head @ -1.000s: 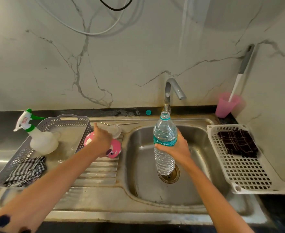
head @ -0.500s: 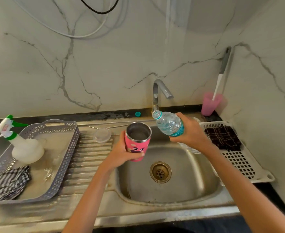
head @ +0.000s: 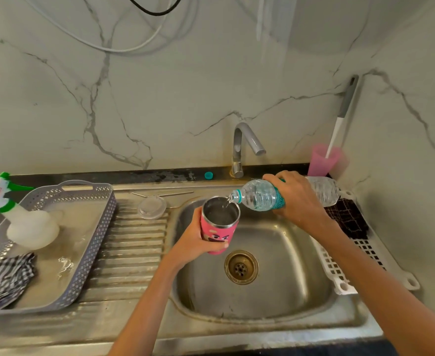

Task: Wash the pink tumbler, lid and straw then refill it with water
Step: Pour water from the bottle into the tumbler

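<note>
Refilling stage. The pink tumbler (head: 219,235) is held upright over the sink (head: 301,273), up and left of the drain (head: 241,267), with the left hand (head: 194,244) wrapped round its lower body. The right hand (head: 298,200), up and right of the drain, grips the water bottle (head: 258,195) round its middle. The bottle is tilted nearly level, its neck at the tumbler's rim, and a thin stream enters the cup.

Risks: the bottle's mouth sits at the rim's far edge, so a slight drift of either hand would likely send water down the outside. A steeper tilt could make the flow glug and splash. The tumbler, if wet, may slip in the grip.

The clear lid (head: 152,207) and metal straw (head: 165,194) lie on the counter, up and left of the drain, not yet fitted.

Hard to make out: the water level inside the tumbler, lost in glare on its steel lining. The fingers cover much of the bottle's label. Both arms are cut off at the frame edge.
</note>
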Action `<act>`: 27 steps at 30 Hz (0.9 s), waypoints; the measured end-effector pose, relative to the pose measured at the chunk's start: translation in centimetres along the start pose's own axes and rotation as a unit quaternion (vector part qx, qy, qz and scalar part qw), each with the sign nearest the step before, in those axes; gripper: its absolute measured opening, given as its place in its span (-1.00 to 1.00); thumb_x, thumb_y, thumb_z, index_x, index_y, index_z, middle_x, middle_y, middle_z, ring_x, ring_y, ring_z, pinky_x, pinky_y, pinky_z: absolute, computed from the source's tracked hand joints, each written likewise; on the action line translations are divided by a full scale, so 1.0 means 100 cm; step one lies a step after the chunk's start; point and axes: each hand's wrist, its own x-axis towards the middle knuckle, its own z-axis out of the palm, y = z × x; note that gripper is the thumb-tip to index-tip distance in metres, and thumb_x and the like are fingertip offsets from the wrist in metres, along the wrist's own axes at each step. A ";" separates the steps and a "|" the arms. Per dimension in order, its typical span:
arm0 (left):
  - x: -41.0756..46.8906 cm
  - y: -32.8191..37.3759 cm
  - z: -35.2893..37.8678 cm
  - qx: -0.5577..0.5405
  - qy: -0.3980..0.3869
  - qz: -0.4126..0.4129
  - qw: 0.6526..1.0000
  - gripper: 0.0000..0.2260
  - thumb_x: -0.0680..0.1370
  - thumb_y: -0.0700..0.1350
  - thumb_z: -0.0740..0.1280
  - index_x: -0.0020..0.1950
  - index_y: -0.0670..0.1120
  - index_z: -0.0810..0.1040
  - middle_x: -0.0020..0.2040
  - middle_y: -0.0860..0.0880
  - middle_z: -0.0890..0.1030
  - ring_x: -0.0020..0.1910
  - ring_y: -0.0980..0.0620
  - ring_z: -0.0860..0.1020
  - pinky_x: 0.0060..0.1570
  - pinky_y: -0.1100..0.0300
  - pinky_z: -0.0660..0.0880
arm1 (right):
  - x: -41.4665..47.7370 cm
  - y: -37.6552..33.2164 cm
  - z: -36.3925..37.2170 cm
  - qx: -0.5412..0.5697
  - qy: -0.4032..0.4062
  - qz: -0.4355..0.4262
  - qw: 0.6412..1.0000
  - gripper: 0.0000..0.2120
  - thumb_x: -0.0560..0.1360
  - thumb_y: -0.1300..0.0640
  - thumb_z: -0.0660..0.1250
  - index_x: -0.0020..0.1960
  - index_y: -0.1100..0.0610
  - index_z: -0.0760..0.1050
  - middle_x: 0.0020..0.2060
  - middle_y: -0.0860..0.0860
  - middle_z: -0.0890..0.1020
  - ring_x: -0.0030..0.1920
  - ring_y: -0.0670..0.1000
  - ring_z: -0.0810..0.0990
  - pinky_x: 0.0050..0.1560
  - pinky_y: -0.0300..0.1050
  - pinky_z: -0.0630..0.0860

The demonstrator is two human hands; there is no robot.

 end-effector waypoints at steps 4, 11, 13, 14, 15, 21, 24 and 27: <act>0.002 -0.007 0.003 0.001 0.000 -0.011 1.000 -0.19 0.30 -0.28 0.61 0.33 0.18 0.22 0.25 0.13 0.47 0.19 0.27 0.50 -0.02 0.32 0.55 | 0.000 0.002 0.004 -0.026 0.018 -0.005 0.999 -0.26 0.20 0.10 0.64 0.32 0.08 0.44 0.03 0.15 0.55 0.07 0.18 0.52 0.12 0.15 0.47; 0.003 -0.014 0.004 -0.002 0.004 -0.023 1.000 -0.18 0.29 -0.24 0.62 0.35 0.15 0.22 0.23 0.14 0.49 0.17 0.30 0.51 -0.01 0.28 0.57 | 0.004 0.004 0.003 -0.036 0.014 -0.016 0.999 -0.22 0.19 0.09 0.65 0.34 0.03 0.43 0.05 0.12 0.52 0.09 0.14 0.50 0.14 0.11 0.47; 0.003 -0.015 0.004 -0.003 0.001 -0.024 1.000 -0.17 0.30 -0.24 0.62 0.37 0.13 0.21 0.24 0.13 0.49 0.18 0.27 0.51 0.00 0.29 0.57 | 0.005 0.002 0.003 -0.044 0.019 -0.019 0.999 -0.19 0.16 0.07 0.67 0.34 0.03 0.42 0.06 0.11 0.52 0.10 0.14 0.50 0.14 0.11 0.46; 0.003 -0.015 0.004 -0.003 0.001 -0.025 1.000 -0.17 0.30 -0.24 0.62 0.38 0.13 0.21 0.24 0.13 0.49 0.18 0.25 0.52 0.00 0.29 0.57 | 0.005 0.002 0.003 -0.048 0.025 -0.022 0.998 -0.18 0.14 0.07 0.68 0.33 0.03 0.43 0.07 0.11 0.53 0.10 0.14 0.50 0.15 0.12 0.46; 0.004 -0.014 0.004 -0.003 0.001 -0.025 1.000 -0.16 0.30 -0.24 0.62 0.39 0.12 0.21 0.24 0.13 0.50 0.19 0.22 0.52 0.00 0.29 0.57 | 0.006 0.001 0.003 -0.051 0.030 -0.025 0.998 -0.18 0.13 0.07 0.68 0.33 0.04 0.43 0.07 0.12 0.53 0.11 0.15 0.50 0.15 0.12 0.46; 0.006 -0.015 0.004 -0.008 0.004 -0.017 1.000 -0.17 0.30 -0.25 0.62 0.39 0.10 0.22 0.25 0.09 0.50 0.22 0.13 0.53 0.02 0.25 0.57 | 0.010 -0.003 -0.001 -0.062 0.051 -0.028 0.996 -0.18 0.11 0.12 0.69 0.31 0.07 0.47 0.08 0.18 0.55 0.10 0.22 0.52 0.14 0.17 0.47; 0.006 -0.016 0.003 -0.019 0.002 -0.015 1.000 -0.17 0.30 -0.30 0.60 0.39 0.09 0.22 0.26 0.06 0.51 0.20 0.18 0.53 0.01 0.25 0.56 | 0.010 -0.001 -0.003 -0.062 0.066 -0.035 0.995 -0.20 0.11 0.13 0.69 0.30 0.10 0.49 0.07 0.20 0.55 0.10 0.23 0.53 0.14 0.18 0.47; 0.007 -0.017 0.003 -0.019 0.003 -0.013 1.000 -0.16 0.30 -0.29 0.61 0.40 0.07 0.22 0.26 0.06 0.51 0.20 0.18 0.53 0.03 0.23 0.57 | 0.009 -0.001 -0.005 -0.070 0.077 -0.038 0.994 -0.20 0.09 0.11 0.69 0.29 0.10 0.50 0.08 0.21 0.56 0.10 0.24 0.53 0.15 0.19 0.47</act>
